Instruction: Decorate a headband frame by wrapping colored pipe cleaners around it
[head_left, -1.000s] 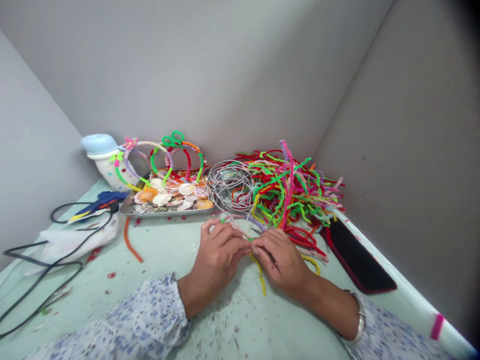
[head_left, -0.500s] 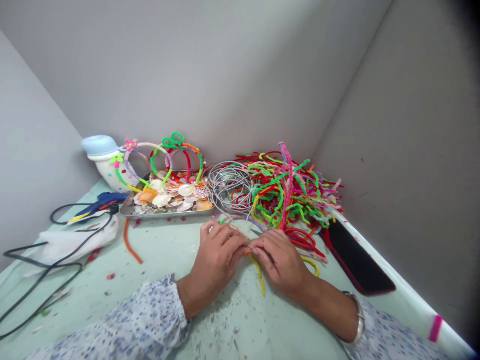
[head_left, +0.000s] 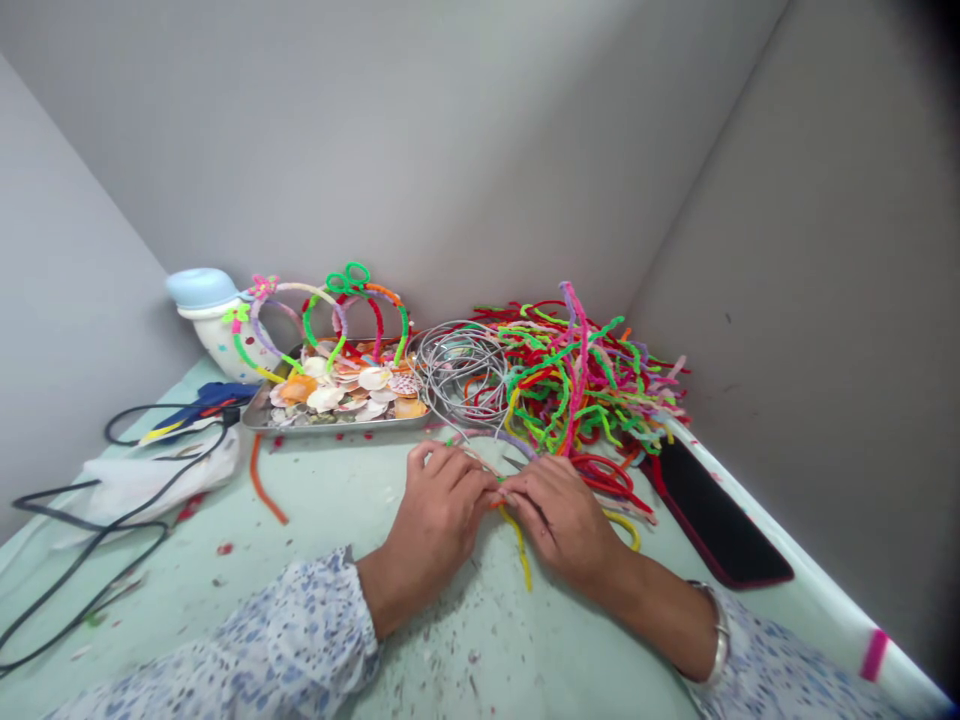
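My left hand (head_left: 446, 505) and my right hand (head_left: 562, 515) meet fingertip to fingertip just above the table, both closed in a pinch. Between them they grip a pipe cleaner; a yellow pipe cleaner (head_left: 519, 548) hangs down from the fingertips, and bits of orange and green show at the pinch. Behind the fingers curves a pale purple pipe cleaner (head_left: 519, 443). A pointed grey metal tip (head_left: 513, 463) pokes out by my right hand, the rest of it hidden. Past the right wrist a yellow loop (head_left: 628, 525) comes into view.
Seashells fill a metal tray (head_left: 337, 428) under several pipe-cleaner hoops (head_left: 405, 330). Beside it lie a wire coil (head_left: 457, 385) and a heap of pipe cleaners (head_left: 600, 380). A black flat object (head_left: 724, 520) rests right; a black cable (head_left: 105, 535) and white plastic bag (head_left: 180, 475) lie left.
My hands keep nearly the same pinch and position. The whole view has shifted very slightly; nothing has been let go or newly picked up.
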